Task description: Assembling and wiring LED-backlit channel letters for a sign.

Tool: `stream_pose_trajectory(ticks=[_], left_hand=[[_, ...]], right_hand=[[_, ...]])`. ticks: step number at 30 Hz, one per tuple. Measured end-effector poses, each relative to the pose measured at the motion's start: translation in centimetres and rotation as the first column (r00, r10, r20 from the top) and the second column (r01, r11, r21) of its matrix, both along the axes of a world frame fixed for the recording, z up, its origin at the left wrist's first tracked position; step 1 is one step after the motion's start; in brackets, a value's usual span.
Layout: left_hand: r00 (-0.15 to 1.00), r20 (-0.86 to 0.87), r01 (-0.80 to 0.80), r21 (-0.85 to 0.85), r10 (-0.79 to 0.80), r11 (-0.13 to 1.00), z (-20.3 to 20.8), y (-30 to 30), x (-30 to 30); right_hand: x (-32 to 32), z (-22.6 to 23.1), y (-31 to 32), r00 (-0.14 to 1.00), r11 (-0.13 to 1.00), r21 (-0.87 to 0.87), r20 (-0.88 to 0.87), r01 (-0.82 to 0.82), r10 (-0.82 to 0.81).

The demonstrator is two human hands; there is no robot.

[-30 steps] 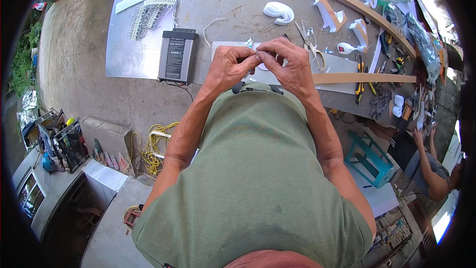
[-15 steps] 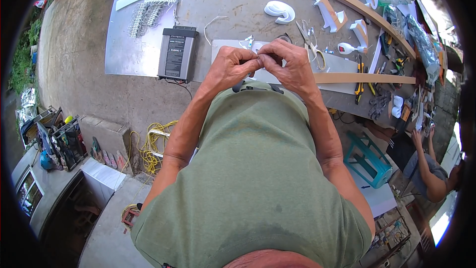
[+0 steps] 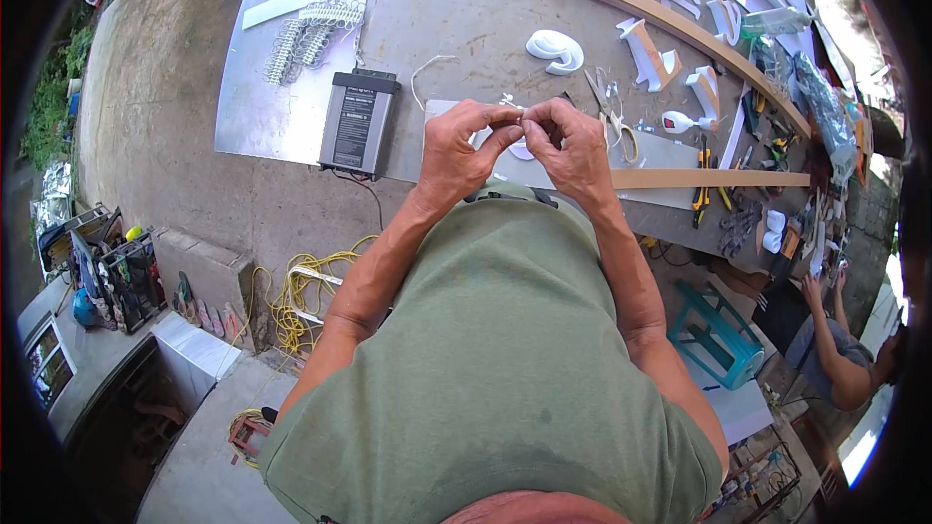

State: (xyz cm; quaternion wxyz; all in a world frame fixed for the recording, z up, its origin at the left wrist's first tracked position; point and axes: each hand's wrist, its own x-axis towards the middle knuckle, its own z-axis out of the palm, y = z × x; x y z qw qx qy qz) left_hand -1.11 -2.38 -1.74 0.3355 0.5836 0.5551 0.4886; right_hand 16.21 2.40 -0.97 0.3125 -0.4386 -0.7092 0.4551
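Observation:
My left hand (image 3: 460, 150) and my right hand (image 3: 569, 146) meet fingertip to fingertip over the near edge of the table. Both are closed in a pinch, and whatever lies between the fingers is too small to make out. Partly covered by my hands, a pale flat sheet (image 3: 670, 157) lies on the tabletop. Just right of my right hand rest scissors (image 3: 615, 120) with light handles. Beyond my hands sits a white curved letter-like piece (image 3: 555, 50).
A grey power supply box (image 3: 360, 122) stands at the table's left edge, near a bundle of LED modules with wires (image 3: 309, 39). White shaped pieces (image 3: 649, 56), a glue bottle (image 3: 687, 122), a tan strip (image 3: 709, 179) and pliers (image 3: 701, 196) lie rightward. Another person (image 3: 837, 359) works at far right.
My hands have shifted slightly, with the left fingers now straighter and raised toward the right fingertips. The whole view has moved a little, so the table sits slightly lower in the picture.

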Motion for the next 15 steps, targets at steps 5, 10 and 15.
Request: stream_pose_trajectory(ticks=[5,10,15], left_hand=[[0.998,-0.047,-0.033,0.029,0.035,0.999,-1.2,-0.1,0.0],[0.998,0.054,-0.039,-0.041,0.041,0.998,-2.1,0.0,0.0],[0.985,0.169,0.014,-0.205,0.021,0.979,-1.6,0.2,-0.5]], right_hand=[[0.1,-0.1,-0.1,0.999,0.999,-0.051,0.034,-0.001,0.002],[-0.1,-0.2,-0.1,0.999,0.999,-0.044,0.023,-0.029,0.030],[-0.3,0.0,0.3,1.000,0.996,-0.083,0.000,-0.026,0.026]])
